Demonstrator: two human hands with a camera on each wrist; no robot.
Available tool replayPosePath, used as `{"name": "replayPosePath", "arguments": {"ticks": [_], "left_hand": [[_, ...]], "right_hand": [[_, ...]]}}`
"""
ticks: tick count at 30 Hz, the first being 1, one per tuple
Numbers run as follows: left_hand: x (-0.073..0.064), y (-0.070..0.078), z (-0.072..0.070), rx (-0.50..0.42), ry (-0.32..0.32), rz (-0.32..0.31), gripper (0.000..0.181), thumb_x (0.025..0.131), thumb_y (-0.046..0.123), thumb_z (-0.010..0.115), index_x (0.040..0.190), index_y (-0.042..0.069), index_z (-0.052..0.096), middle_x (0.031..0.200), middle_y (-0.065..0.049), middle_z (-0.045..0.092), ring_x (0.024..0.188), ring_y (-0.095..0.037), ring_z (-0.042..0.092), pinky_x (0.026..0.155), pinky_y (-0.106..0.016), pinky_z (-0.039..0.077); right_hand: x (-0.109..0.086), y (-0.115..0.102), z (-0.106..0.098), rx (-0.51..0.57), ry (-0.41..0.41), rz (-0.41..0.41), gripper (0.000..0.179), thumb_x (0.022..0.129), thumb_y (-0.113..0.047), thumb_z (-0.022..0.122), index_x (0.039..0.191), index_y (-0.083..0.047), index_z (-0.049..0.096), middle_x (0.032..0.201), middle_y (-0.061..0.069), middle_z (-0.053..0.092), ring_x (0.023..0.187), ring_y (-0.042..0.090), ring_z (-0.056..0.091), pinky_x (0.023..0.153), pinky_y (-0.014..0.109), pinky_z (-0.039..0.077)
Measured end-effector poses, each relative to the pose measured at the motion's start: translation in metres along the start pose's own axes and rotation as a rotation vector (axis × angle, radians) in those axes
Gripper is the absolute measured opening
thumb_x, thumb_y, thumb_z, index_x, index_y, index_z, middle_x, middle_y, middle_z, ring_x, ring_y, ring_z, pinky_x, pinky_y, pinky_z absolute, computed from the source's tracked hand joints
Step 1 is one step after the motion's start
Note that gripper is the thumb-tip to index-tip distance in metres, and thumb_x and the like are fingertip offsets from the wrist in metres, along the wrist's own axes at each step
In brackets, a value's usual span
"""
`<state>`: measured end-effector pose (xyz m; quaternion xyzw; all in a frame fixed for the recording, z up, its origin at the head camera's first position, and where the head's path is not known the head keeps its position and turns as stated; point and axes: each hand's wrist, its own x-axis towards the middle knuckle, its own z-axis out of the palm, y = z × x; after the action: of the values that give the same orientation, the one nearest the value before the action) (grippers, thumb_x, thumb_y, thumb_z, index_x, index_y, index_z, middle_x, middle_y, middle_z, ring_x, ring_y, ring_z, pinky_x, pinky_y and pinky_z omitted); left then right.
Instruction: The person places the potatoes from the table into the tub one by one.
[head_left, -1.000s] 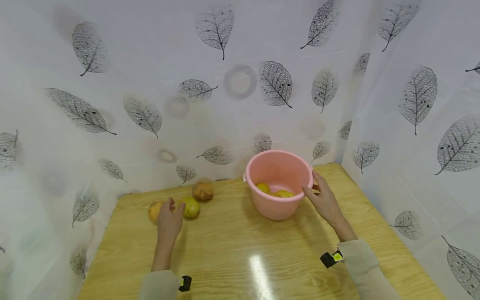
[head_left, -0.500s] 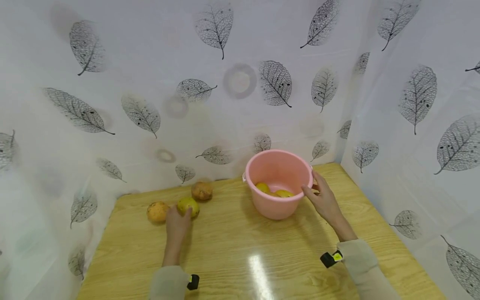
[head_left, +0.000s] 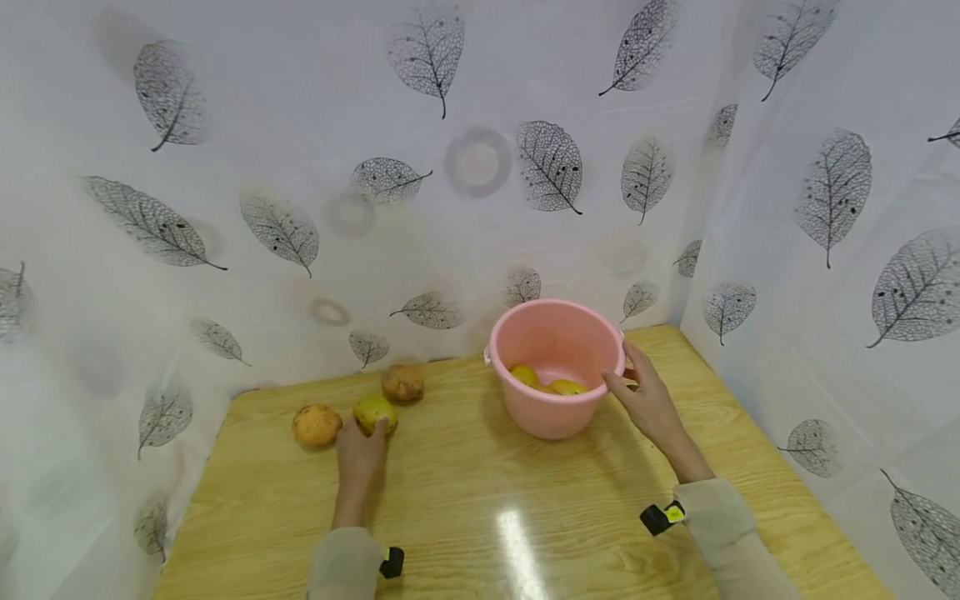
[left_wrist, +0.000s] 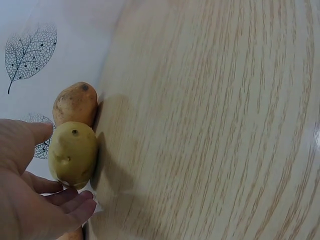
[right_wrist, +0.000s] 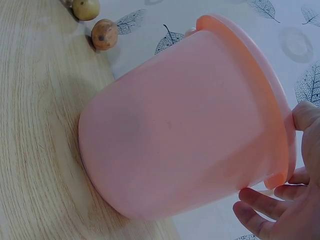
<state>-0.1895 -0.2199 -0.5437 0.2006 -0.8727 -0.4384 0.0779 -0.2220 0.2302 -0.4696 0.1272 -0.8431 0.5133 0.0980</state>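
Observation:
A yellow-green potato (head_left: 375, 412) sits on the table at the left. My left hand (head_left: 361, 454) has its thumb and fingers on either side of this potato; in the left wrist view the thumb tip is right at its edge and the fingers (left_wrist: 80, 207) reach round its other side. At the right, my right hand (head_left: 651, 402) holds the pink bucket (head_left: 551, 417) by its rim, thumb on the rim and fingers under it on the outer wall. Inside the bucket lie several yellow pieces (head_left: 567, 387), partly hidden by the front wall.
Left of the left hand lies an orange-brown potato (head_left: 317, 426). A browner potato (head_left: 402, 383) stands behind the yellow-green one, near the back edge. The wooden table (head_left: 450, 500) meets a white leaf-patterned curtain (head_left: 315, 108) at the back and right.
My left hand has moved right and down from above the orange-brown potato, bringing its fingers round the yellow-green one. The right hand and bucket have stayed where they were.

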Motion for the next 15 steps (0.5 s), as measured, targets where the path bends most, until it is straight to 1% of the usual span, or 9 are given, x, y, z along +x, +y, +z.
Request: {"name": "replayPosePath", "arguments": {"ticks": [4,10,13,15], "left_hand": [[0.0014,-0.0026,0.0017,0.003,-0.007,-0.003,0.066,0.104,0.03,0.058,0.143,-0.021,0.04,0.136,-0.044,0.045,0.133,-0.055,0.041,0.113,-0.065,0.032],[0.0047,-0.0035,0.0007,-0.013,-0.036,-0.01,0.066,0.105,0.033,0.056,0.146,-0.016,0.04,0.14,-0.039,0.045,0.136,-0.05,0.039,0.115,-0.062,0.03],[0.0057,-0.0028,0.0004,-0.009,-0.041,-0.013,0.066,0.105,0.034,0.056,0.146,-0.015,0.041,0.138,-0.038,0.045,0.134,-0.05,0.041,0.114,-0.062,0.031],[0.0071,-0.0023,0.0009,-0.006,-0.033,-0.004,0.065,0.104,0.034,0.057,0.144,-0.016,0.043,0.135,-0.038,0.047,0.131,-0.05,0.043,0.113,-0.062,0.033]], "right_hand": [[0.0001,-0.0006,0.0002,-0.002,-0.001,0.0,0.068,0.106,-0.02,0.06,0.163,-0.005,0.026,0.162,0.025,0.031,0.126,0.047,0.056,0.088,0.022,0.048],[0.0003,0.0002,0.0001,0.001,0.001,0.005,0.068,0.106,-0.02,0.06,0.163,-0.006,0.026,0.163,0.024,0.031,0.126,0.047,0.056,0.088,0.022,0.049],[0.001,0.002,0.0,0.006,0.001,-0.005,0.068,0.106,-0.019,0.06,0.163,-0.005,0.026,0.162,0.025,0.031,0.127,0.048,0.055,0.087,0.02,0.048],[0.0014,0.0031,-0.0001,0.011,-0.001,-0.008,0.069,0.106,-0.018,0.061,0.163,-0.005,0.026,0.162,0.026,0.03,0.127,0.049,0.054,0.087,0.019,0.049]]}}
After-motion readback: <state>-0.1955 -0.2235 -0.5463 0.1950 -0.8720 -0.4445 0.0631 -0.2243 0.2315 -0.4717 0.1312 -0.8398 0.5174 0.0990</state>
